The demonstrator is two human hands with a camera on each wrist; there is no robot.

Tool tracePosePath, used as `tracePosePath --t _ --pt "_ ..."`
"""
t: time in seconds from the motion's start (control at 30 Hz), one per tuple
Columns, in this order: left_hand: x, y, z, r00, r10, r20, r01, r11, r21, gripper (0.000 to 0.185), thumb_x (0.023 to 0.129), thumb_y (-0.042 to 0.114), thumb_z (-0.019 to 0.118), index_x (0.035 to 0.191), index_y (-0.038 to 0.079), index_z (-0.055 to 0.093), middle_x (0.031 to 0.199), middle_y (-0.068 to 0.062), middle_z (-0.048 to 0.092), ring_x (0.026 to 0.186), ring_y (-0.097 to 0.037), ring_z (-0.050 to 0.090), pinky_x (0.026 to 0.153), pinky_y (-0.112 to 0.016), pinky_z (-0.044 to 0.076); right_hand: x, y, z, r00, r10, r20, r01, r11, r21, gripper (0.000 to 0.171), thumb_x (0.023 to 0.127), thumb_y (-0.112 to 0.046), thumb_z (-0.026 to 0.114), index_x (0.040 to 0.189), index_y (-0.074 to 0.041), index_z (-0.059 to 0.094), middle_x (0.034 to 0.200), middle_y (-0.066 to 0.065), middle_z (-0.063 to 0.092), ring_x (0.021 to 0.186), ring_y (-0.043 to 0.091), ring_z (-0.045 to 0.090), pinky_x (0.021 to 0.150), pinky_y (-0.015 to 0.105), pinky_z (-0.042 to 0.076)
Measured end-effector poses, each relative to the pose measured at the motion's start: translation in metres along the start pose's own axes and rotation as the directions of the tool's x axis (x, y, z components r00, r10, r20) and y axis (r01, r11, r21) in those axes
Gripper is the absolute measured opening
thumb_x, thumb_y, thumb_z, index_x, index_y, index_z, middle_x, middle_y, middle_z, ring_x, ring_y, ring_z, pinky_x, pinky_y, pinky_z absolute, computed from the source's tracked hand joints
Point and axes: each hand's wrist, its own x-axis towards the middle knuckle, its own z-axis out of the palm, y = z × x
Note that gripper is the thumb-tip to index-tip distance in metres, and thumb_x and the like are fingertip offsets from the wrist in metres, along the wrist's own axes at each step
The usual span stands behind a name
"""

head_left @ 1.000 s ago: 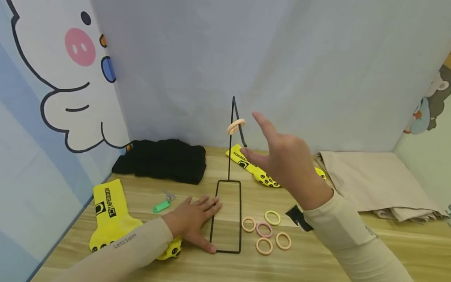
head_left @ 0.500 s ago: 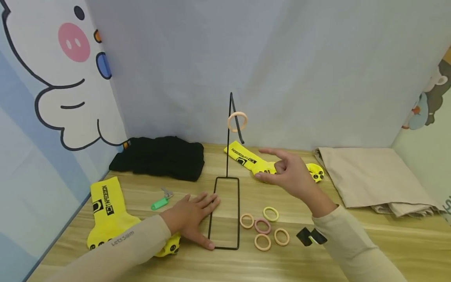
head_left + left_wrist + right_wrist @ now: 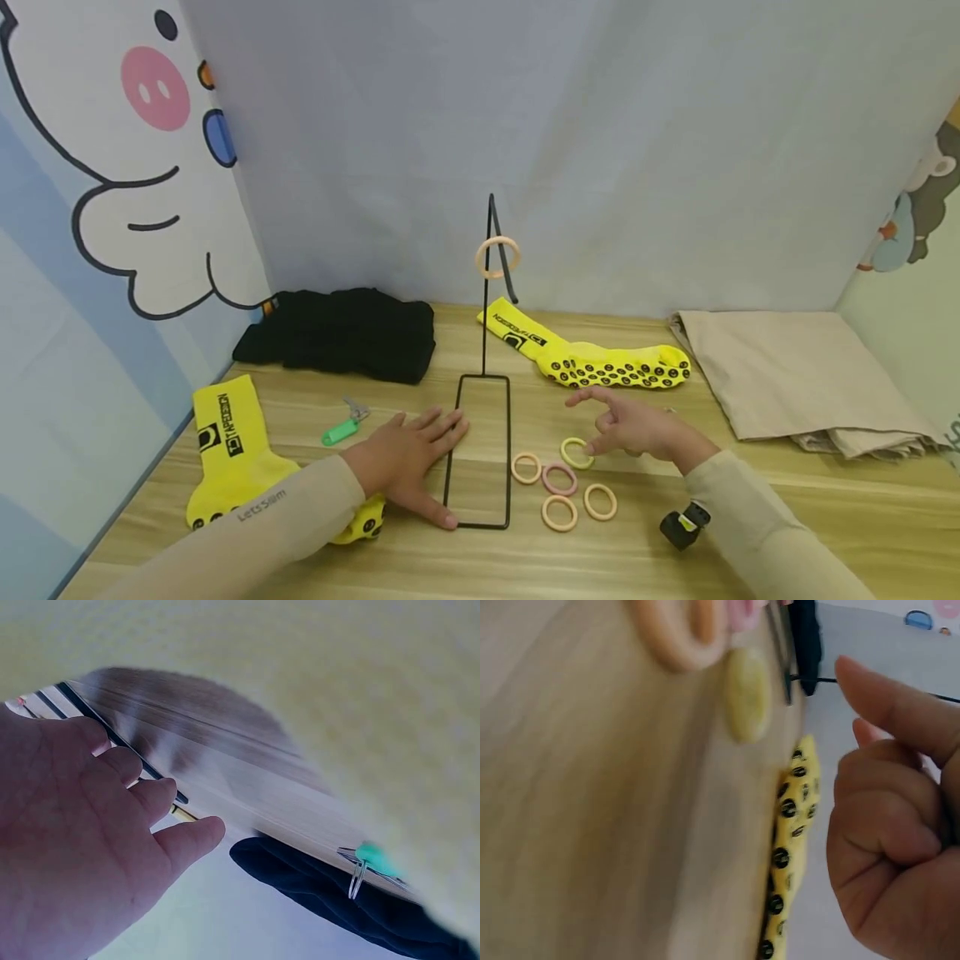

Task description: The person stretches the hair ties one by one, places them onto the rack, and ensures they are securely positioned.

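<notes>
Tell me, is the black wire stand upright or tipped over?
Upright: the black wire stand rises straight from its base, with the left hand resting flat beside it.

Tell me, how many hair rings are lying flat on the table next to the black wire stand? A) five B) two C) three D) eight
A: five rings lie on the table right of the wire stand, namely a yellow ring by the right hand, a pink ring and three peach ones; a sixth ring hangs up on the stand's hook.
</notes>
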Motion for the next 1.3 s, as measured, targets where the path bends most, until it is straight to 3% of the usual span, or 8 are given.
tracePosePath --t 0.23,0.53,0.73,1.07,1.3 --pt "0.001 -0.001 -0.001 1.000 0.001 0.005 -0.001 1.000 -0.007 0.118 0.060 0.088 0.048 0.151 0.024 0.008 0.158 0.004 0.003 0.144 -0.024 0.007 0.109 -0.057 0.020 0.003 0.013 0.008 0.995 0.053 0.079 -0.050 0.998 -0.043 0.058 0.075 0.003 0.070 0.126 -0.008 0.045 0.050 -0.007 0.034 0.040 0.002 0.026 0.039 0.015 0.022" --pt "0.000 -0.001 -0.003 1.000 -0.005 0.012 0.005 1.000 -0.010 0.118 0.060 0.088 0.048 0.151 0.025 0.007 0.158 0.004 0.002 0.145 -0.023 0.006 0.110 -0.056 0.020 0.007 0.017 0.010 0.995 0.078 0.060 -0.072 0.993 -0.093 0.048 0.074 0.006 0.068 0.116 -0.010 0.051 0.050 -0.007 0.029 0.039 0.003 0.024 0.039 0.016 0.022" --pt "-0.001 0.001 -0.004 1.000 -0.006 0.020 0.006 1.000 -0.019 0.117 0.061 0.087 0.049 0.151 0.025 0.007 0.158 0.005 0.003 0.145 -0.023 0.007 0.110 -0.056 0.020 0.005 0.016 0.011 0.999 0.045 0.019 -0.043 0.994 -0.105 0.042 0.075 0.003 0.068 0.112 -0.008 0.052 0.050 -0.007 0.033 0.040 0.003 0.030 0.040 0.015 0.025" --pt "0.000 0.000 -0.003 1.000 -0.007 0.018 0.007 1.000 -0.020 0.117 0.060 0.087 0.049 0.151 0.025 0.007 0.158 0.004 0.002 0.145 -0.024 0.007 0.109 -0.056 0.020 -0.009 -0.012 0.009 0.996 -0.040 -0.076 0.031 0.993 -0.114 0.038 0.084 -0.010 0.067 0.117 -0.005 0.049 0.049 -0.007 0.031 0.041 0.005 0.025 0.041 0.019 0.026" --pt "0.000 0.001 -0.004 1.000 -0.008 0.028 0.008 1.000 -0.008 0.117 0.061 0.087 0.049 0.151 0.025 0.007 0.158 0.004 0.001 0.145 -0.024 0.006 0.109 -0.056 0.021 -0.030 -0.051 0.017 0.976 -0.139 -0.167 0.108 0.977 -0.182 0.043 0.083 -0.016 0.069 0.119 -0.004 0.048 0.050 -0.007 0.030 0.042 0.006 0.025 0.044 0.021 0.030"
